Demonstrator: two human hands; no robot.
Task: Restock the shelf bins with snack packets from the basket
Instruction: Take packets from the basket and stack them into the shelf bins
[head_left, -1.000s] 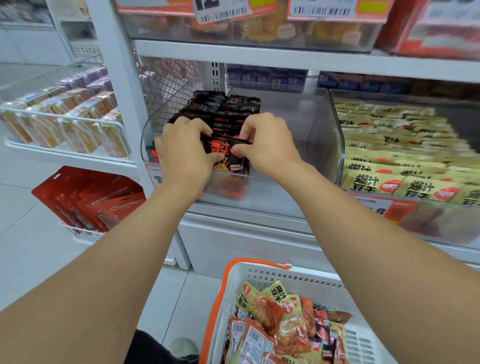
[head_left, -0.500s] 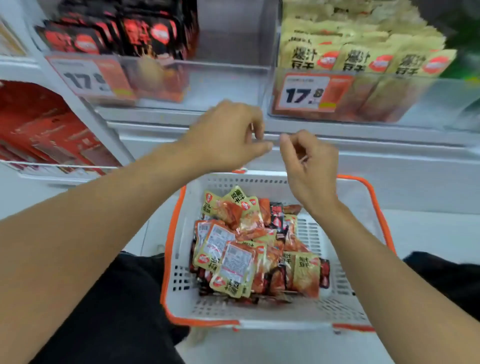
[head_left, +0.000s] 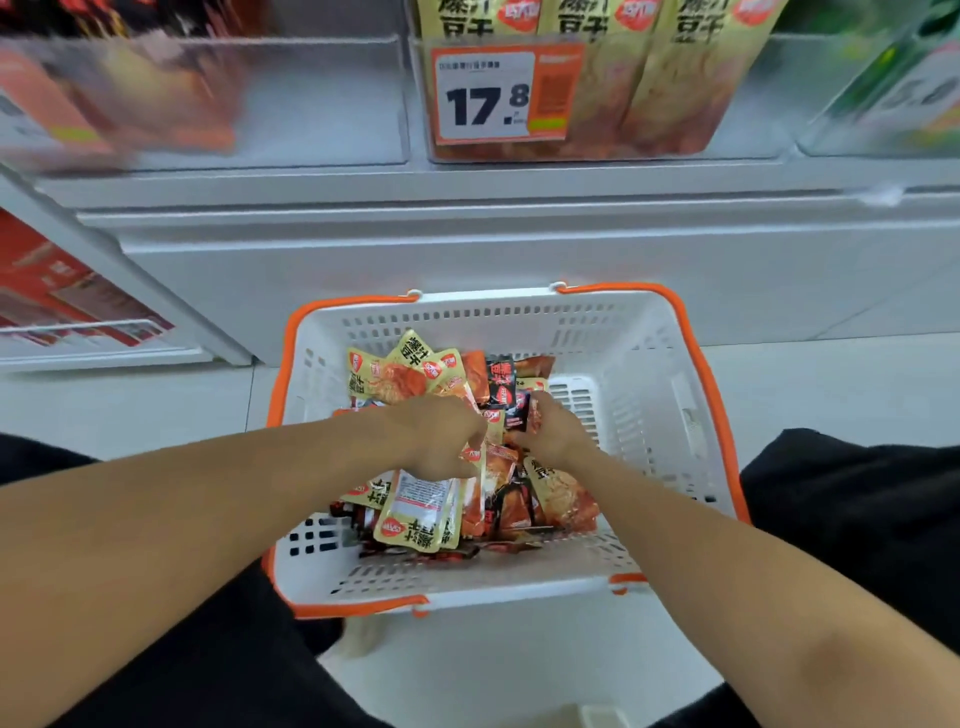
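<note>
Step in hand: picking; both hands are down in the pile, apparently sorting out the next packets to lift.
Left hand (head_left: 441, 441): fingers curled down into the snack packets (head_left: 415, 514); whether it grips one cannot be told.
Right hand (head_left: 553, 434): fingers curled around a black packet (head_left: 519, 415), pinching it at the pile's top.
Basket (head_left: 644, 364): white with an orange rim, on the floor between the knees, holding mixed yellow, orange and black packets.
Next move: likely lifting the black packets up to the left shelf bin (head_left: 311, 104), whose stock is blurred.
Right shelf bin (head_left: 597, 93): yellow packets behind a 17.8 price tag (head_left: 493, 98).
</note>
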